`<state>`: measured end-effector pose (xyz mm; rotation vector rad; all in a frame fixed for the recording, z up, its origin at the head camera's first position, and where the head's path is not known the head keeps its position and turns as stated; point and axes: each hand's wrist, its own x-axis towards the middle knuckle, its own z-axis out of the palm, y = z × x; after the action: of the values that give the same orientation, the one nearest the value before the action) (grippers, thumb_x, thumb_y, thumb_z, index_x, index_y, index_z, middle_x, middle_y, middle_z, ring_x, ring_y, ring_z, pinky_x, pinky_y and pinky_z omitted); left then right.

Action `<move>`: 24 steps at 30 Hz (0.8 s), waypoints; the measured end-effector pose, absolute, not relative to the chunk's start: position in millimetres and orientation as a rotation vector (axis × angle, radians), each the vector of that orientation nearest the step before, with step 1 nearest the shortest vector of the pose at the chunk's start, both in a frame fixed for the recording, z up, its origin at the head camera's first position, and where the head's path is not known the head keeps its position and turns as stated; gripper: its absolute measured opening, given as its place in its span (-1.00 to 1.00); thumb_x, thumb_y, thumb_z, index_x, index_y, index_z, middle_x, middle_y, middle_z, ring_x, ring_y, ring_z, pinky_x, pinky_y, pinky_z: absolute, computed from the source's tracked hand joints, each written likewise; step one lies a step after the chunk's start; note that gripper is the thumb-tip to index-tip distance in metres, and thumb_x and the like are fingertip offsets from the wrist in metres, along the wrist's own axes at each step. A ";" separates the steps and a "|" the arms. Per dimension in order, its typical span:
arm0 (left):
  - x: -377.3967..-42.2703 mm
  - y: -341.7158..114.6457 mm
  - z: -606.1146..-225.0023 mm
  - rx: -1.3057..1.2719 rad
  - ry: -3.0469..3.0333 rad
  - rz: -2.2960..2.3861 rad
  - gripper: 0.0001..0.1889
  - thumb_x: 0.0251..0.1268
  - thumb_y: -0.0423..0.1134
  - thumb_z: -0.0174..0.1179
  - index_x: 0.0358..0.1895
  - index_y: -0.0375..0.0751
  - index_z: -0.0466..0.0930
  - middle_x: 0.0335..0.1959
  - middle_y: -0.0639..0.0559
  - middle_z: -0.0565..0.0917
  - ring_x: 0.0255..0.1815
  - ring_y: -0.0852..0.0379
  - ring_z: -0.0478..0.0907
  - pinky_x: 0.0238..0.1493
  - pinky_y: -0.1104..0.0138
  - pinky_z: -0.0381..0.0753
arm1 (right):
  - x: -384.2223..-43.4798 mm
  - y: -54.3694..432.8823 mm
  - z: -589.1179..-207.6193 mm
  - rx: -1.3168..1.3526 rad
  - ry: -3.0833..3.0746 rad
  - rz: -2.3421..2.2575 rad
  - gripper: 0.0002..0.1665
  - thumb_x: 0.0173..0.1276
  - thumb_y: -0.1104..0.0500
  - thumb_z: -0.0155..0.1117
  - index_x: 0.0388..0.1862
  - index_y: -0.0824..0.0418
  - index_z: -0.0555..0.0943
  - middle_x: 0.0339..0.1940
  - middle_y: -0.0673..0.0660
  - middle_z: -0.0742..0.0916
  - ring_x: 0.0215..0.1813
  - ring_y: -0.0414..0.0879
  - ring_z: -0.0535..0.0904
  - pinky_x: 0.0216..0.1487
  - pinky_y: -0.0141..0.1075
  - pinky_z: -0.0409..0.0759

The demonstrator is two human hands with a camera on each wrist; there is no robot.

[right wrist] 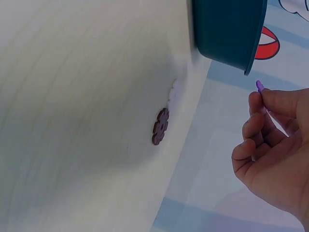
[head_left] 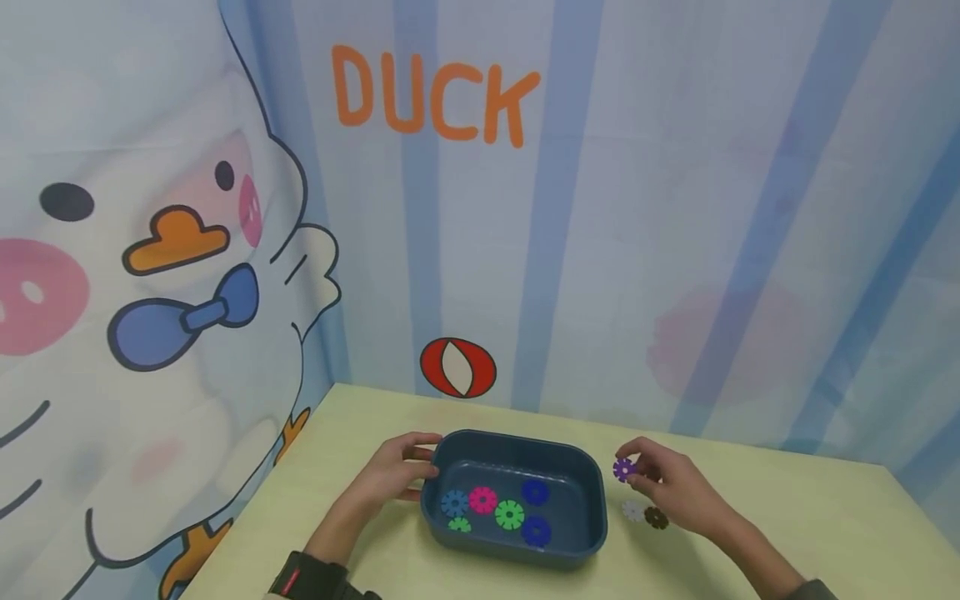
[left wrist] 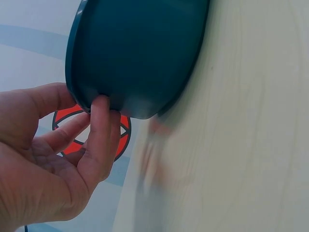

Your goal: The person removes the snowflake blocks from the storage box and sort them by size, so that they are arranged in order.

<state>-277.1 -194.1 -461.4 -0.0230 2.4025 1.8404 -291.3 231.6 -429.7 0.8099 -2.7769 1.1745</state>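
Note:
My left hand (head_left: 390, 473) holds the left end of a dark blue plastic basin (head_left: 517, 550). In the left wrist view, its fingers touch the basin's outer wall and the thumb is up by the rim. Between thumb and forefinger, my right hand (head_left: 678, 487) pinches a purple snowflake disc (head_left: 624, 470), just right of the basin and above the table. Below that hand, a white snowflake disc (head_left: 633, 510) and a brown snowflake disc (head_left: 656, 517) lie side by side. Inside the basin are several more discs, among them a pink one (head_left: 483, 500) and a green one (head_left: 510, 514).
The pale yellow table (head_left: 810, 500) reaches back to a striped blue and white cloth backdrop (head_left: 637, 208). A large printed duck (head_left: 172, 400) covers the cloth at the left. A dark band (head_left: 311, 577) is worn on the left wrist.

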 end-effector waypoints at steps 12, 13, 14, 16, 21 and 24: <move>-278.0 -194.8 -462.3 -0.006 2.398 1.845 -0.47 0.37 -0.41 0.33 0.40 -0.23 0.57 0.16 -0.24 0.68 -0.05 -0.02 0.74 -0.20 0.07 0.84 | -285.6 256.8 -439.7 0.793 -2.807 1.234 -0.68 0.49 0.41 0.27 0.18 0.33 0.60 -0.34 0.13 0.69 -0.40 -0.18 0.56 -0.39 -0.34 0.50; -278.0 -195.0 -462.3 -0.006 2.397 1.844 -0.47 0.37 -0.41 0.33 0.40 -0.23 0.57 0.16 -0.24 0.68 -0.05 -0.02 0.74 -0.20 0.07 0.84 | -285.3 259.0 -441.0 0.790 -2.812 1.238 -0.68 0.49 0.41 0.26 0.19 0.34 0.60 -0.33 0.13 0.70 -0.40 -0.18 0.56 -0.39 -0.34 0.50; -277.9 -195.2 -462.1 -0.007 2.395 1.844 -0.47 0.37 -0.41 0.33 0.40 -0.23 0.56 0.16 -0.24 0.68 -0.05 -0.02 0.74 -0.20 0.07 0.84 | -285.1 261.0 -442.4 0.785 -2.817 1.239 -0.68 0.49 0.41 0.26 0.19 0.35 0.60 -0.33 0.13 0.69 -0.40 -0.19 0.55 -0.39 -0.33 0.49; -277.8 -194.8 -462.1 -0.007 2.393 1.846 -0.47 0.36 -0.42 0.33 0.40 -0.23 0.56 0.16 -0.24 0.68 -0.05 -0.02 0.74 -0.20 0.07 0.84 | -284.3 265.4 -445.2 0.747 -2.833 1.232 -0.68 0.49 0.39 0.27 0.19 0.34 0.60 -0.33 0.12 0.70 -0.40 -0.20 0.54 -0.39 -0.34 0.49; -277.2 -193.2 -461.4 -0.009 2.398 1.854 -0.48 0.36 -0.43 0.33 0.40 -0.23 0.57 0.15 -0.25 0.68 -0.07 -0.02 0.74 -0.21 0.07 0.83 | -282.4 277.9 -450.4 0.651 -2.877 1.215 -0.67 0.48 0.37 0.29 0.20 0.33 0.61 -0.36 0.10 0.69 -0.39 -0.20 0.54 -0.38 -0.34 0.50; -276.4 -193.2 -460.9 -0.016 2.395 1.855 -0.47 0.36 -0.44 0.32 0.40 -0.24 0.57 0.16 -0.26 0.67 -0.05 -0.02 0.73 -0.20 0.07 0.83 | -281.7 285.6 -452.6 0.633 -2.901 1.217 -0.65 0.48 0.37 0.29 0.21 0.35 0.61 -0.39 0.11 0.69 -0.39 -0.19 0.54 -0.37 -0.34 0.52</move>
<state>-276.4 -193.2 -460.9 -0.0156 2.3948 1.8549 -281.7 285.6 -452.6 0.6326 -2.9013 1.2170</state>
